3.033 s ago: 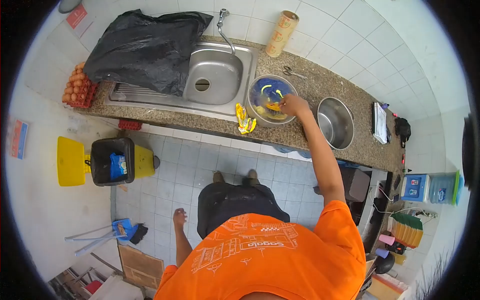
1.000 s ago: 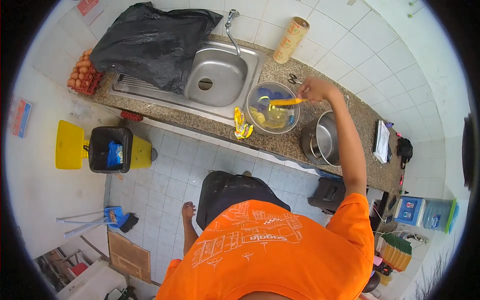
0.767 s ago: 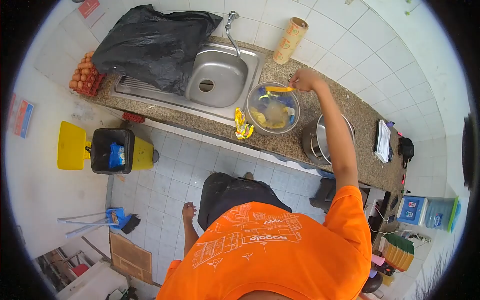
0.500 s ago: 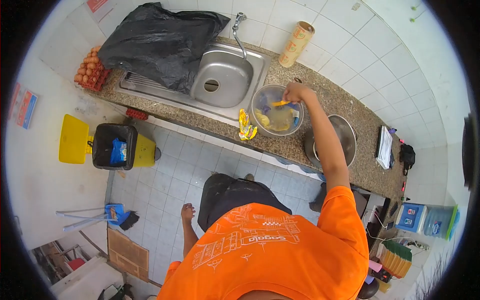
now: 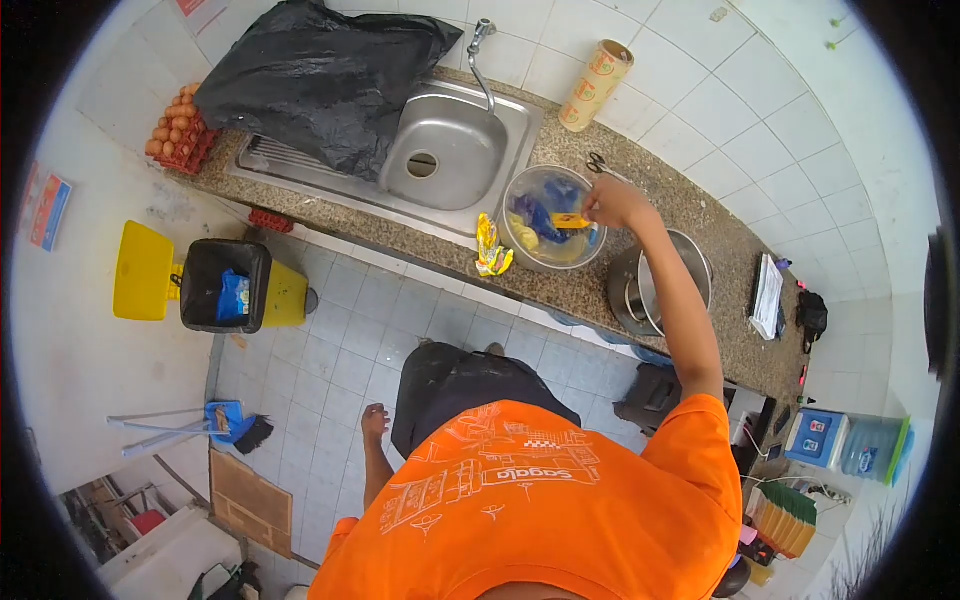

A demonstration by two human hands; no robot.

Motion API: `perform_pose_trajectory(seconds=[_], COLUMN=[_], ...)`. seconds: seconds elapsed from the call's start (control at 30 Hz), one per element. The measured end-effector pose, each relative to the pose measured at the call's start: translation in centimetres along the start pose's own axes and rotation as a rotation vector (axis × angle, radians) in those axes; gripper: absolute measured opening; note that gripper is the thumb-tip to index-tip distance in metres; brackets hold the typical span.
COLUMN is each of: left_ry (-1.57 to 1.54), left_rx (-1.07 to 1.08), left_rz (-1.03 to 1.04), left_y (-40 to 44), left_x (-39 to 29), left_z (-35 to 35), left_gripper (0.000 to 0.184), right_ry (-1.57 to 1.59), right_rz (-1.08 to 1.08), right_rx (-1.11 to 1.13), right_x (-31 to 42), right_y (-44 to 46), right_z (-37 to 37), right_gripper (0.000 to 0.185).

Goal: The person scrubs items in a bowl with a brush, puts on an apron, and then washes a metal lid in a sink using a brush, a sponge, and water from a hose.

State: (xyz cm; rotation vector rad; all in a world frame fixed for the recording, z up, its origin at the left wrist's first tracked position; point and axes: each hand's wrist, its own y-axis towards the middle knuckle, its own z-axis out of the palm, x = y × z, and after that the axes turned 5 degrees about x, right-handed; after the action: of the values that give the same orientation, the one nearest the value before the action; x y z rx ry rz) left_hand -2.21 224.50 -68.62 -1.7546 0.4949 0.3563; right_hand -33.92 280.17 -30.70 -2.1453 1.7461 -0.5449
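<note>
Over the right rim of a round basin (image 5: 551, 262), my right hand (image 5: 612, 203) grips a yellow-orange tool (image 5: 570, 221) that reaches inside it. Blue and yellowish items (image 5: 537, 214) lie in the liquid there. A crumpled yellow packet (image 5: 491, 247) rests on the counter beside the basin. Right of the basin stands a metal pot (image 5: 628, 292), partly behind my right forearm. Scissors (image 5: 603, 167) lie just behind my hand. My left hand (image 5: 375, 421) hangs low by my side, holding nothing, with its fingers loosely apart.
A steel sink (image 5: 450, 150) with a tap (image 5: 481, 65) adjoins the basin, partly under a black plastic bag (image 5: 320, 85). Behind stands a wrap roll (image 5: 596, 86). Eggs (image 5: 175, 122) sit at the counter's left end. An open yellow bin (image 5: 285, 295) stands on the floor.
Since the earlier frames my right hand has moved between the basin's middle and its right rim, and the yellow-orange tool has shifted with it. Blue items show more plainly now. My left hand stays low.
</note>
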Motion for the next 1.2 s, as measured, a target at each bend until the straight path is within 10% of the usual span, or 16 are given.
perform_pose_trajectory(seconds=[0.47, 1.2], left_ry=[-0.007, -0.006], left_rx=[-0.003, 0.033], left_rz=[0.041, 0.068], left_y=[0.4, 2.3], left_x=[-2.6, -1.5], left_z=[0.2, 0.0], left_gripper=[0.03, 0.028], right_ry=[-0.067, -0.051], right_rz=[0.325, 0.217], right_rx=[-0.111, -0.376], right_x=[2.2, 2.7], right_y=[-1.0, -5.8], right_z=[6.3, 5.3], right_gripper=[0.016, 0.013])
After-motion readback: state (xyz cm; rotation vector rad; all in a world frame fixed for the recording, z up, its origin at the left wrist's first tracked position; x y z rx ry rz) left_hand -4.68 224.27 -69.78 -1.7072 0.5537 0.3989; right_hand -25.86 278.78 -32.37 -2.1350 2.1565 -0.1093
